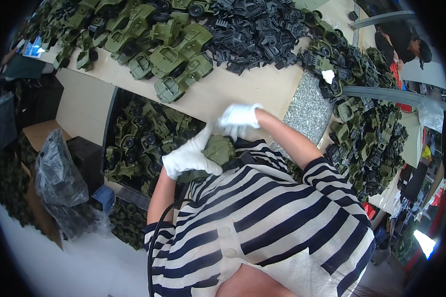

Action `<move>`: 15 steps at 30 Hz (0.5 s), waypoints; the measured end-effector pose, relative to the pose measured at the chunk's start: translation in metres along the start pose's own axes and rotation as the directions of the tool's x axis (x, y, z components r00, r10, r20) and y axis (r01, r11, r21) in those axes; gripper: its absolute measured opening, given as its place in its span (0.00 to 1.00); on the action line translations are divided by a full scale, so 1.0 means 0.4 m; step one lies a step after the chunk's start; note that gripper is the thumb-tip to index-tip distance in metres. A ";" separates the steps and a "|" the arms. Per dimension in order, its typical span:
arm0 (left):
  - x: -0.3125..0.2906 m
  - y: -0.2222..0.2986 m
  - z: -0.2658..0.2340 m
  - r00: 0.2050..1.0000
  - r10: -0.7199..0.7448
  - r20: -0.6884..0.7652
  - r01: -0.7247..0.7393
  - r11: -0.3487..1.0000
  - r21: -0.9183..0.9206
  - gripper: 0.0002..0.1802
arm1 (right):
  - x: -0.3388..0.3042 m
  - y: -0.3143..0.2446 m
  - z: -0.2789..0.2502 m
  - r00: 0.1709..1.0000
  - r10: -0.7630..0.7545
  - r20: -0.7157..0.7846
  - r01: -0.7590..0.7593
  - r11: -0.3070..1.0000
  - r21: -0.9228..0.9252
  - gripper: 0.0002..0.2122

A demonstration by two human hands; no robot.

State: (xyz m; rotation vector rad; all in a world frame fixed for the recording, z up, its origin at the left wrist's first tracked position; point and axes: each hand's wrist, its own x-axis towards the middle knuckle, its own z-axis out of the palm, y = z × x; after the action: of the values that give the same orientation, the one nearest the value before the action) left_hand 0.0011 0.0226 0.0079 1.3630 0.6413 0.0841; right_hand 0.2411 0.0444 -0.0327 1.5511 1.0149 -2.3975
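Both my hands wear white gloves. My left hand (191,154) grips a green toy jeep (219,150) close to my striped shirt, with the thumb below it and the fingers stretched along its far side. Just above and to the right of that jeep is my right hand (239,120), its fingers pointing down and smeared by motion. Whether it holds something small cannot be made out. Under my left hand, a black crate (110,116) is filled with similar green toy jeeps (142,129) with black wheels.
More green jeeps (169,62) lie heaped on the table (233,91), beside a pile of dark grey plastic parts (255,32). Further jeeps (364,133) are piled at the right. Clear plastic bags (59,171) hang at the left. Another person (406,42) is at the far right.
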 end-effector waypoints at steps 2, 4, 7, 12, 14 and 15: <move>-0.006 -0.036 -0.015 0.984 -0.149 0.102 0.171 0.948 -0.268 0.73 | -0.025 0.025 -0.080 0.727 -0.398 -0.560 0.294 0.917 -0.270 0.16; -0.016 -0.040 -0.025 0.975 -0.159 0.154 0.204 0.917 -0.343 0.70 | -0.053 -0.007 -0.123 0.174 -0.549 -0.818 0.126 0.836 -0.534 0.15; -0.007 0.005 -0.049 0.936 -0.246 0.251 0.284 0.951 -0.126 0.68 | -0.033 0.015 -0.190 0.077 -0.633 -0.770 -0.321 0.716 -0.620 0.11; -0.029 -0.081 -0.058 0.912 -0.407 0.044 0.379 0.799 -0.467 0.50 | -0.026 0.139 -0.175 0.254 -0.754 -0.606 -0.269 0.547 -0.793 0.10; -0.038 -0.101 -0.036 0.810 -0.513 -0.284 0.265 0.752 -0.603 0.33 | -0.039 0.203 -0.159 0.295 -0.782 -0.549 -0.190 0.515 -0.836 0.12; -0.036 -0.135 -0.043 0.821 -0.503 -0.268 0.204 0.698 -0.686 0.29 | -0.048 0.222 -0.155 0.318 -0.758 -0.570 -0.131 0.560 -0.818 0.12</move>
State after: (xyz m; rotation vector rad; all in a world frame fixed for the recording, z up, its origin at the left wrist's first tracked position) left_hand -0.0355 0.0193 -0.0376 0.5220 1.1432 0.2699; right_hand 0.3359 0.0075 -0.0741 2.3154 2.3772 -0.5122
